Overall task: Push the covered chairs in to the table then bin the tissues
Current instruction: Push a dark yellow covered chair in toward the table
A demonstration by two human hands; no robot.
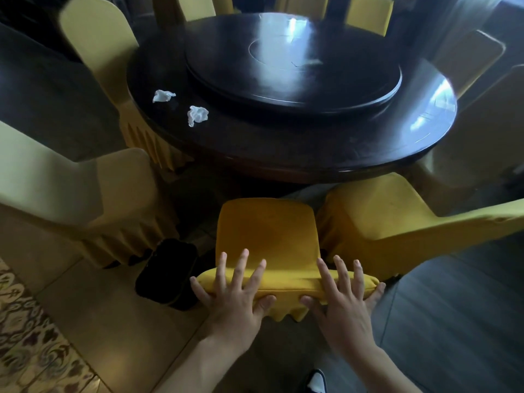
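Table (283, 154): round and dark, straight ahead of me, with a big dark turntable (293, 66) raised on its middle.
Chairs around it: yellow-covered ones ring the table; one (93, 43) stands at the far left edge, one (85, 194) sits turned at my near left, and one (397, 211) is just beside my chair on the right, angled away.
Chair in front of me (269, 231): yellow cover, its seat pointing at the table, front edge close to the table rim but not under it.
Bin (167, 270): black, on the floor between the near-left chair and my chair, just left of my left hand.
My left hand (235, 290): laid over the top of the chair back, fingers straight and spread down the front, thumb pressed to the rear side.
My right hand (343, 293): same on the right half of the chair back, fingers splayed flat, thumb behind; neither hand is curled round the cover.
Tissues: two crumpled white ones on the left of the table, one (163, 95) near the rim, the other (197, 115) just beside it toward me.
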